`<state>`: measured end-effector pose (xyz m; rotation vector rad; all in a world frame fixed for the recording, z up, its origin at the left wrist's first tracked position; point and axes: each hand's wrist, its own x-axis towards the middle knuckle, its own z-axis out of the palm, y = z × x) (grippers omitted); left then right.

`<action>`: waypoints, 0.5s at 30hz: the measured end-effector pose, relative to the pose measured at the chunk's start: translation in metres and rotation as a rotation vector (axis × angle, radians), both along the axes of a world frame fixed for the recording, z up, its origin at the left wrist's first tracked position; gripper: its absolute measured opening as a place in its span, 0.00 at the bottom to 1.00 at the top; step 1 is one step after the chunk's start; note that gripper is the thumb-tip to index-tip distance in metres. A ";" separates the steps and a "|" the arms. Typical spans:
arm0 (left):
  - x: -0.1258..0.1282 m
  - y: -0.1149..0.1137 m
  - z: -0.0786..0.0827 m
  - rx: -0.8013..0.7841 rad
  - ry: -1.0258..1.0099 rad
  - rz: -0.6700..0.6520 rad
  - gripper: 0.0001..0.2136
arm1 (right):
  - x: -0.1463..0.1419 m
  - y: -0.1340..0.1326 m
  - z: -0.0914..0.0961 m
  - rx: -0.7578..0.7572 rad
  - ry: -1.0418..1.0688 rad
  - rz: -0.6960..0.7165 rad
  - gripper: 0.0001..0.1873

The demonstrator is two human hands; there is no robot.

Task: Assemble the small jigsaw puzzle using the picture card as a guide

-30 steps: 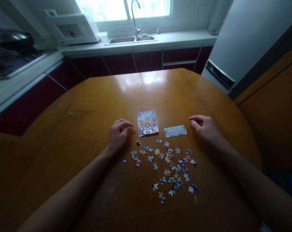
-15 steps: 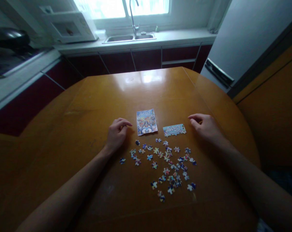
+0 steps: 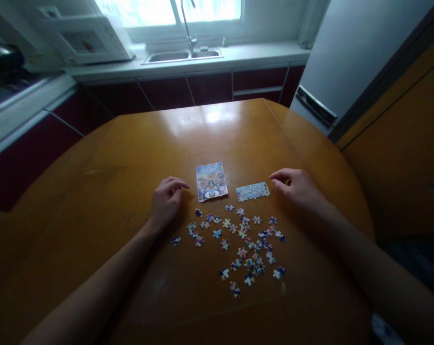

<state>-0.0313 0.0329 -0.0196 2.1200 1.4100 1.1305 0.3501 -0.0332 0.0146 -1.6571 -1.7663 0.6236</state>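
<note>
My left hand (image 3: 168,197) rests on the table just left of a picture card (image 3: 212,184), not touching it; its fingers are loosely bent, the index finger stretched out, and nothing is held. To the right, my right hand (image 3: 295,186) lies with thumb and fingers apart, holding nothing. Its fingertips are close to a joined strip of jigsaw puzzle (image 3: 253,191), light blue with lettering along it. Between my forearms many loose puzzle pieces (image 3: 242,252) are scattered, some overlapping. A single piece (image 3: 176,240) lies off to the left of the others, near my left forearm.
The wooden table (image 3: 145,143) has rounded sides. Beyond it are a counter with a sink (image 3: 170,57), a faucet (image 3: 191,40) and a white microwave (image 3: 89,40). A fridge (image 3: 353,62) stands at the right, a dark pot (image 3: 3,56) on the stove at the left.
The whole view has shifted slightly, so everything appears a little further left. Both hands, the card, the strip and the pieces keep their places on the table.
</note>
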 end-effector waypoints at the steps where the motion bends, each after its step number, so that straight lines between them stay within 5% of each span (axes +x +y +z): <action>1: 0.000 0.000 0.000 0.003 0.000 -0.001 0.10 | -0.001 -0.003 0.003 -0.008 -0.002 0.057 0.08; 8: 0.001 0.000 0.000 0.011 0.001 0.005 0.10 | -0.011 -0.020 0.014 -0.099 -0.063 0.377 0.05; 15: 0.003 0.000 0.001 0.000 0.013 0.025 0.10 | -0.012 -0.023 0.017 -0.161 -0.107 0.422 0.07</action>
